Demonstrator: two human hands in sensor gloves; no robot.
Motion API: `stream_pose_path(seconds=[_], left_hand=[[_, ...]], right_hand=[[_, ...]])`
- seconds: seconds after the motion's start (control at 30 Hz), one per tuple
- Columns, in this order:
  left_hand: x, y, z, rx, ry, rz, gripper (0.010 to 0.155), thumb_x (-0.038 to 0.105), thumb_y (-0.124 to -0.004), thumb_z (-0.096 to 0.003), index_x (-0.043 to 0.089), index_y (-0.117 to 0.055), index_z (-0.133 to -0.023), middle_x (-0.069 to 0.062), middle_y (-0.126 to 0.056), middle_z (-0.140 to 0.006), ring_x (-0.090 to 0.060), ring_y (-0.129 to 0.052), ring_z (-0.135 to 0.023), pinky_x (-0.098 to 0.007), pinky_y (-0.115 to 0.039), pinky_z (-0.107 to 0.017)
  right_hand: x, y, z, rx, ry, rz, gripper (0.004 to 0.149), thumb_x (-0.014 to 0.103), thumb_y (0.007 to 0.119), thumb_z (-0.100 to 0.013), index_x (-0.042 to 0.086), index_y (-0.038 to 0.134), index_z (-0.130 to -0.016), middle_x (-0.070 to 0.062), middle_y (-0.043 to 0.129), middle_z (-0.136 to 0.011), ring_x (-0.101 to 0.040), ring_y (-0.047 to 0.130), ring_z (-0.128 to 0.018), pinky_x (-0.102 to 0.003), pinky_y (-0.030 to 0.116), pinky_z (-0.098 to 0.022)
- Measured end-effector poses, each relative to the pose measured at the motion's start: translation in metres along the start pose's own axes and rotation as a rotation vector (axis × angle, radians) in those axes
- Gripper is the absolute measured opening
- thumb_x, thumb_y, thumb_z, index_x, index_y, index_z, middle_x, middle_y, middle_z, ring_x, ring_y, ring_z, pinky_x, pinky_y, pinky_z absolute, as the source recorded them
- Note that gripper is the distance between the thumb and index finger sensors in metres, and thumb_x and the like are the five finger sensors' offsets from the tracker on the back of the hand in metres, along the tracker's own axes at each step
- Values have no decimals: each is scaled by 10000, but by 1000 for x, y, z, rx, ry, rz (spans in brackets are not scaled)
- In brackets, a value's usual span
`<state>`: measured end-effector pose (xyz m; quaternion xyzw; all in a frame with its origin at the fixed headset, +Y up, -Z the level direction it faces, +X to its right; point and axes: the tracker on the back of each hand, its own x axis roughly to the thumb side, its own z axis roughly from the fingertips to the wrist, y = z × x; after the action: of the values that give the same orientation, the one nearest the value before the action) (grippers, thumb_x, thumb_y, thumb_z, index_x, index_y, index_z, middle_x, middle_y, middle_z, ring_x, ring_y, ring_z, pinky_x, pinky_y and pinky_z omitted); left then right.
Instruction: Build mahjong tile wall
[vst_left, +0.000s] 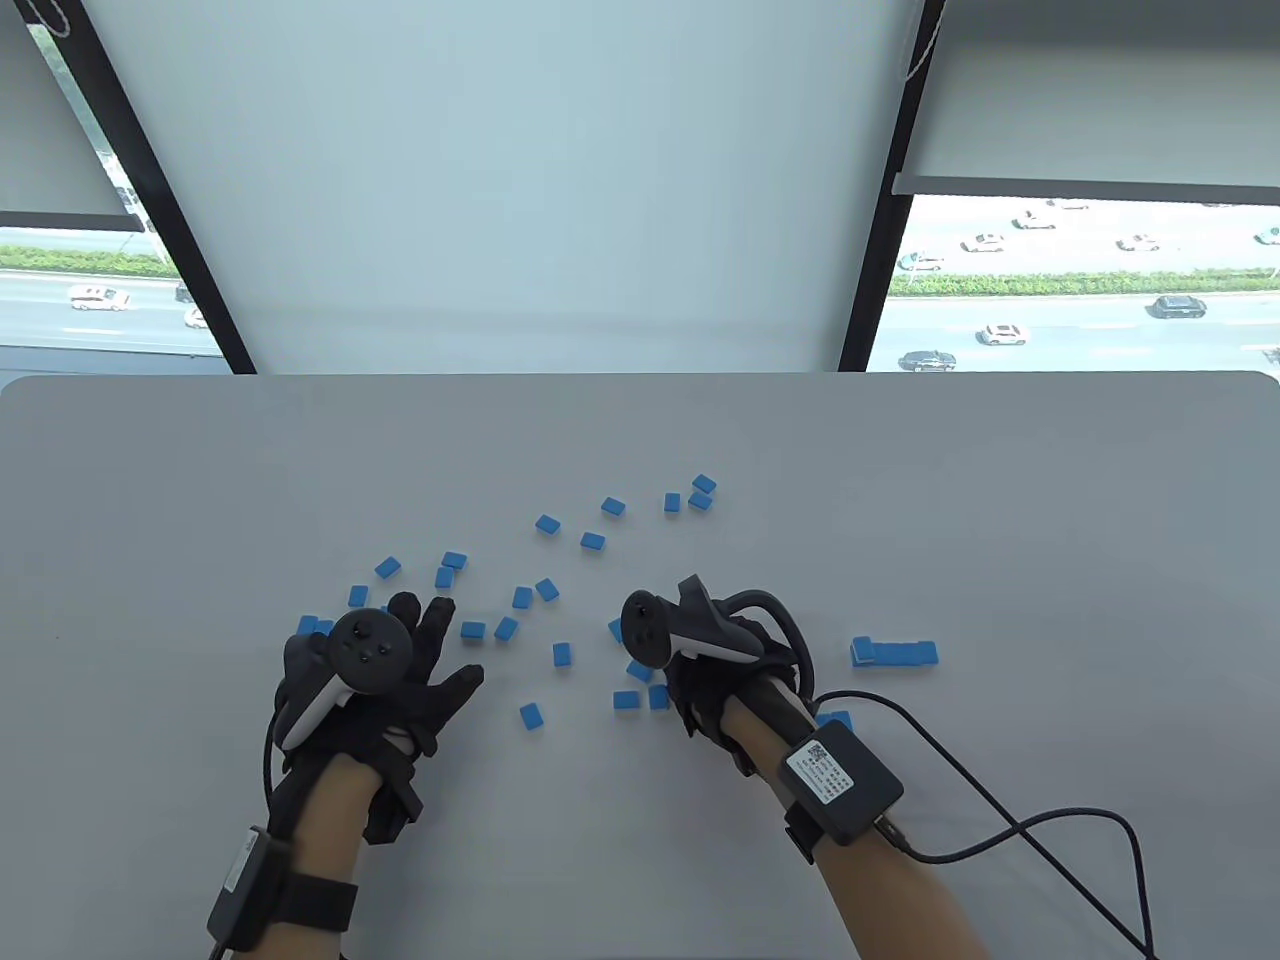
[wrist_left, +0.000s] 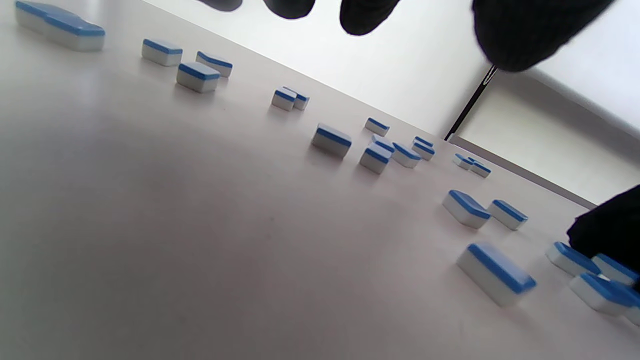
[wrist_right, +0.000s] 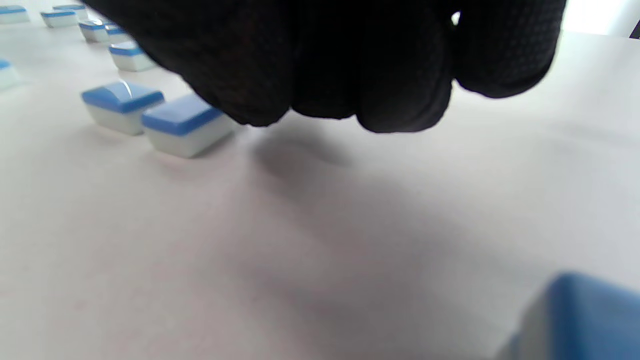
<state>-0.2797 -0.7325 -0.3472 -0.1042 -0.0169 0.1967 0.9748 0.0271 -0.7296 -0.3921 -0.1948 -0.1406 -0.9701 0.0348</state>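
Table view shows the worktop (vst_left: 200, 480) strewn with blue-backed mahjong tiles (vst_left: 545, 524), most lying face down and apart from one another between and beyond the two hands. The started wall (vst_left: 895, 653), a short row of tiles set end to end, lies well to the right of the right hand (vst_left: 700, 690), probably put there to keep it away from the loose scatter. The left hand (vst_left: 400, 680) lies low over the worktop with fingers (vst_left: 440, 612) spread apart and holding nothing; the left wrist view shows its fingertips (wrist_left: 530, 30) hanging free above the surface, with tiles just beside the thumb side at the lower right of that view. That spread looks suited to raking or gathering nearby tiles. The right hand is curled, its fingers (wrist_right: 390, 90) bunched together just above the worktop in the right wrist view, next to a pair of touching tiles (wrist_right: 155, 115); whether a tile sits inside that curl cannot be told. The wall seems barely begun, with most tiles not yet lined up.
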Motion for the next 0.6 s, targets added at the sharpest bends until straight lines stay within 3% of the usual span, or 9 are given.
stream_pose_path(seconds=[0.37, 0.6], left_hand=[[-1, 2, 0, 10, -2, 4, 833, 684, -673, -419, 340, -402, -1127, -51, -309, -1208, -481, -315, -1075, -744, -220, -666], [-1, 2, 0, 15, -2, -3, 833, 684, -672, -418, 341, -401, -1128, -51, -307, -1208, -481, -315, -1075, -744, -221, -665]], right_hand=[[-64, -55, 61, -290, 50, -48, 583, 312, 887, -425, 167, 668, -946, -25, 870, -706, -267, 926, -512, -494, 786, -469], [-119, -59, 99, -401, 152, -50, 575, 321, 886, -416, 200, 683, -940, -14, 874, -698, -260, 928, -501, -487, 792, -456]])
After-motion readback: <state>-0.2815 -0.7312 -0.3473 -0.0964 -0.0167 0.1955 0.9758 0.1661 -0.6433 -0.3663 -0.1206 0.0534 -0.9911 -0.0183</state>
